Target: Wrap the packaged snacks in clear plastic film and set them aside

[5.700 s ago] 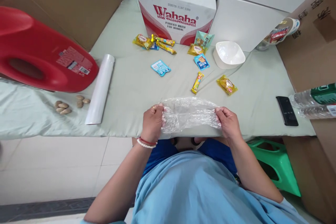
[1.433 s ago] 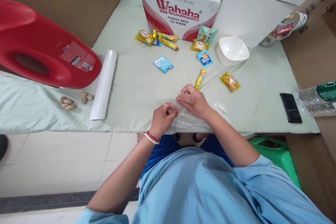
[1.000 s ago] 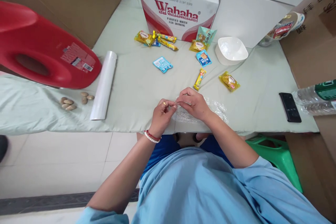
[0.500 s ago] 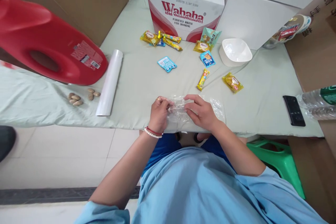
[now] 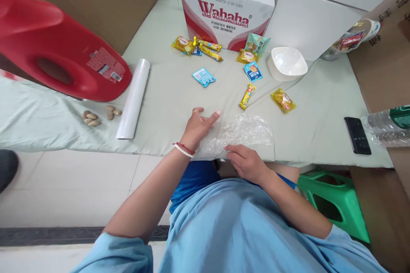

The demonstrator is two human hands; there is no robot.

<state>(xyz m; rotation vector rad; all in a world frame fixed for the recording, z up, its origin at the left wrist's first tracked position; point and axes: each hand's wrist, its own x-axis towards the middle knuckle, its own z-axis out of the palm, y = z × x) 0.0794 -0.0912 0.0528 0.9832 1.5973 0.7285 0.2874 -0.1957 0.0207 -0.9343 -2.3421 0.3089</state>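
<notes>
A crinkled sheet of clear plastic film [image 5: 246, 130] lies spread along the near edge of the table, partly between my two hands. My left hand [image 5: 201, 127] is over its left end, thumb and fingers apart, holding nothing. At the film's near edge my right hand [image 5: 246, 161] has its fingers drawn together, pinching the plastic. Just beyond the film lies a small yellow stick-shaped snack packet [image 5: 247, 96]. To its right is a yellow wrapped snack [image 5: 283, 100].
A white plastic roll [image 5: 133, 100], several brown nuts [image 5: 91, 118] and a red jug [image 5: 64, 51] stand left. At the back are a Wahaha carton [image 5: 227, 13], more snack packets and a white bowl [image 5: 287, 64]. A black phone [image 5: 358, 135] lies right, beside bottles.
My left hand has let go of the film and opened, moving slightly up. My right hand has moved down to the near edge, and the film lies flatter.
</notes>
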